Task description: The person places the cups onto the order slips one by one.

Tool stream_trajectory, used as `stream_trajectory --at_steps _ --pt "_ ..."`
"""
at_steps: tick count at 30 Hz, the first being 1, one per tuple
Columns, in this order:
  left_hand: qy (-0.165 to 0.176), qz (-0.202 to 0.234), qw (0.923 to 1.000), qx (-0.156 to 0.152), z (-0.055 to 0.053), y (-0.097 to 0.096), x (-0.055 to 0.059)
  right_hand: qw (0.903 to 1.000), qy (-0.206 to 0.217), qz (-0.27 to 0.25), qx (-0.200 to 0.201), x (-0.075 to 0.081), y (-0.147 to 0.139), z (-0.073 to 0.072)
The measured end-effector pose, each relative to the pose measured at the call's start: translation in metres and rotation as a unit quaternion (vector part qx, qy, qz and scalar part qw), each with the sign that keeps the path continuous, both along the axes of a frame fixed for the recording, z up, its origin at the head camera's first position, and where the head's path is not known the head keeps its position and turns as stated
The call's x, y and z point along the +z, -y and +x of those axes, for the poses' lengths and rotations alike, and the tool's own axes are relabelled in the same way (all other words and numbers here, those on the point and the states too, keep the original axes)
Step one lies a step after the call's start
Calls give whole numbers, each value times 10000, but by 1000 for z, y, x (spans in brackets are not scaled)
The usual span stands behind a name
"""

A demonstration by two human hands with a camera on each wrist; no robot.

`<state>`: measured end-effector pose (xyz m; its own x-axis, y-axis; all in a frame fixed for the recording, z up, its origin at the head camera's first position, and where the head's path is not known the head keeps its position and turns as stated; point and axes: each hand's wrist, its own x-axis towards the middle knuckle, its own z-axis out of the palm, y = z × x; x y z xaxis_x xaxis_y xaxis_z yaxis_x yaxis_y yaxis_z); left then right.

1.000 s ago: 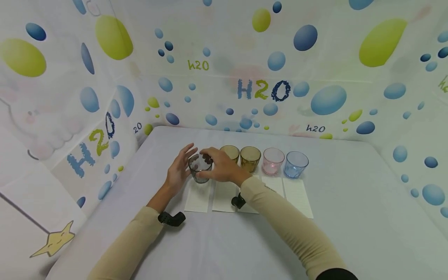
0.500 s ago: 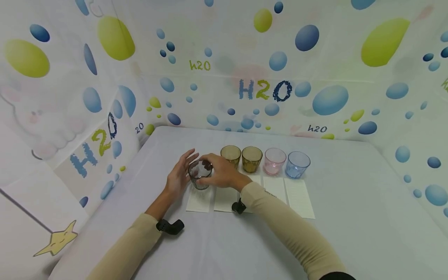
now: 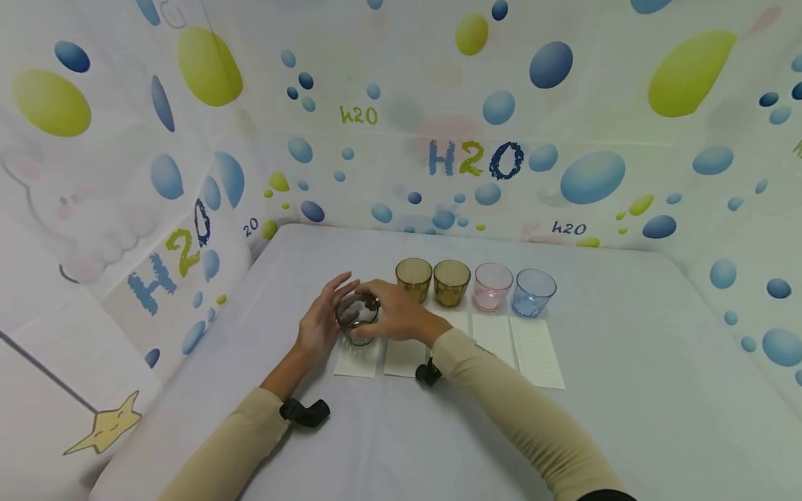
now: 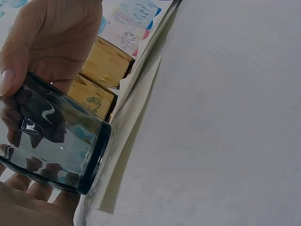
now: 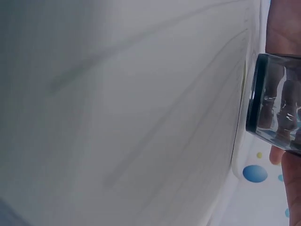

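A smoky grey glass tumbler (image 3: 348, 319) is upright at the left end of the row, its base right at the far end of a white paper card (image 3: 356, 364). My right hand (image 3: 401, 313) grips it near the rim, fingers on the far side and thumb on the near side. Alongside its left wall is my left hand (image 3: 317, 325), fingers extended and touching the glass. The left wrist view shows the tumbler (image 4: 56, 134) large, with the right hand (image 4: 61, 42) over its rim. In the right wrist view the tumbler's thick base (image 5: 257, 94) is close over the paper.
Right of the hands stand two amber glasses (image 3: 413, 273) (image 3: 451, 285), a pink glass (image 3: 492, 287) and a blue glass (image 3: 534, 293). Several paper cards (image 3: 535, 355) lie in a row before them on the white-covered table (image 3: 626, 390). Printed curtains (image 3: 388, 69) surround the table.
The grey tumbler has come down and slightly nearer, onto the far end of the leftmost card, with my right hand still gripping it. My left hand has followed downward beside it.
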<state>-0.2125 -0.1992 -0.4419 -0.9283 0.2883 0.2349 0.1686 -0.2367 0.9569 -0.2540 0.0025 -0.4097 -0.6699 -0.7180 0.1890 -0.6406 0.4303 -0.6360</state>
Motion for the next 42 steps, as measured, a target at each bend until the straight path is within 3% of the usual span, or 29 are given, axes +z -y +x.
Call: stream_trajectory --at_steps 11,22,34,42 --pt "36 77 10000 5 5 1 -3 9997 -26 -32 250 2 0 4" --pt "72 111 9999 -50 9 -1 -3 9997 30 68 227 1 -2 6" --pt "139 221 9996 -116 9 -4 0 9992 245 294 61 4 -4 8" --pt "165 310 9993 -114 11 -8 0 9968 715 357 71 6 -8 14"
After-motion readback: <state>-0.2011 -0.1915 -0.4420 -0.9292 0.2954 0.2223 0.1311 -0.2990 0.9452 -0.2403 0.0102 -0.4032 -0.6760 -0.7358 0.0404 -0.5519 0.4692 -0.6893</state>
